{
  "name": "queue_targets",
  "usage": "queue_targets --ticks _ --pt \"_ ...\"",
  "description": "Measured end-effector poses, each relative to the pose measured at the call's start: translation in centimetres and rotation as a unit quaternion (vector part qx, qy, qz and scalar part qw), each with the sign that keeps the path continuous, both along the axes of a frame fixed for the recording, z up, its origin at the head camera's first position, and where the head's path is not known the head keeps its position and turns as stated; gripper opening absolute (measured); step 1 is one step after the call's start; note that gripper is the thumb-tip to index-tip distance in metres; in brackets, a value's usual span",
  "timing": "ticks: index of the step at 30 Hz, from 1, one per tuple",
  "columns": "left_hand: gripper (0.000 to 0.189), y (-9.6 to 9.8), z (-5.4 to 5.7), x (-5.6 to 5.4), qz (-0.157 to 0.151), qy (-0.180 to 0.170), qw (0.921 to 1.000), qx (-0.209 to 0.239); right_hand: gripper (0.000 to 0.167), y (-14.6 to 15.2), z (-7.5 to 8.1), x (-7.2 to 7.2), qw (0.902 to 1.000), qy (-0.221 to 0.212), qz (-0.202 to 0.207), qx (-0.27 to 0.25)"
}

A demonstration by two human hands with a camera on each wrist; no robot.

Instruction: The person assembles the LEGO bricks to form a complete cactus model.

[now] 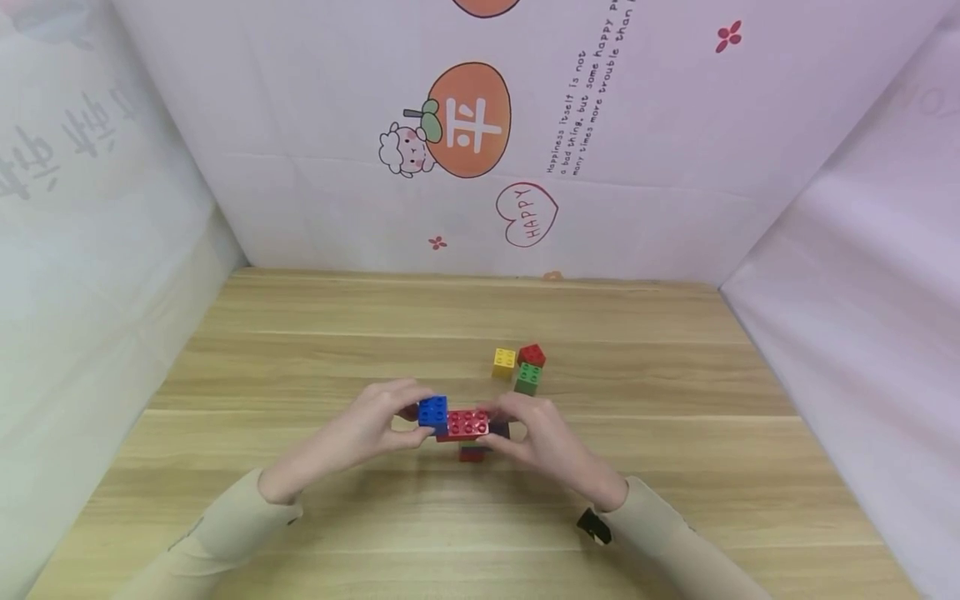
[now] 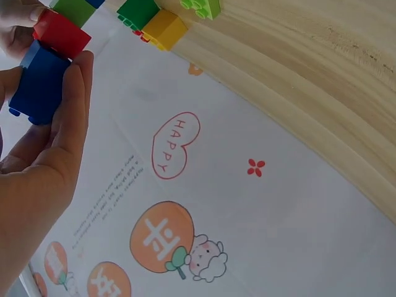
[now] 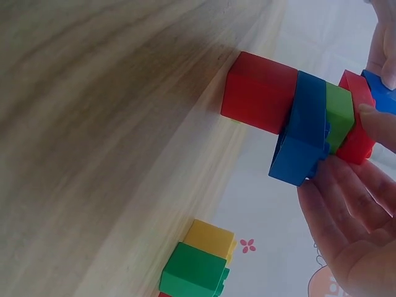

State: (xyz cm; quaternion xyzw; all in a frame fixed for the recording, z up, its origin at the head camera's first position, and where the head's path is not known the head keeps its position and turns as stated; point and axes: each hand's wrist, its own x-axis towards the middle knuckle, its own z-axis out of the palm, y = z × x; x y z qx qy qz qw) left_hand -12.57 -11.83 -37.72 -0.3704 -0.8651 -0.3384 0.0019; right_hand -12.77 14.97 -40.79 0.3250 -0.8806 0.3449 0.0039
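A stack of toy building bricks stands between the two hands. My left hand [image 1: 375,417] pinches a blue brick [image 1: 432,414] at the left end of a long red brick [image 1: 467,423]. The right hand [image 1: 542,433] holds the other end of this red brick between thumb and fingers. Beneath it, the right wrist view shows a light green brick [image 3: 339,114], a wider blue brick [image 3: 303,124] and a lower red brick [image 3: 260,90] by the wooden surface. Whether the upper blue brick is fully pressed on cannot be told.
Beyond the right hand lie a yellow brick [image 1: 504,363], a green brick [image 1: 528,379] and a red brick [image 1: 532,355], close together. Another light green brick [image 2: 201,7] lies apart. A small black object [image 1: 595,527] is by the right sleeve. Printed white cloth [image 1: 337,208] walls the table.
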Motion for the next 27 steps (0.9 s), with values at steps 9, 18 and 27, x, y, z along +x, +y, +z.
queue_targets --ticks 9,18,27 --pt "0.037 -0.07 0.09 0.03 -0.013 0.036 0.9990 -0.024 0.034 -0.07 0.04 0.06 1.0000 0.007 0.001 0.004" --pt "0.038 0.46 0.06 0.60 0.010 0.088 0.9944 -0.057 0.033 -0.04 0.00 0.09 0.9999 0.011 -0.004 0.004" --pt "0.035 0.23 0.21 -0.40 -0.020 0.028 0.9991 -0.022 0.034 -0.01 0.06 0.20 1.0000 0.002 -0.008 0.004"
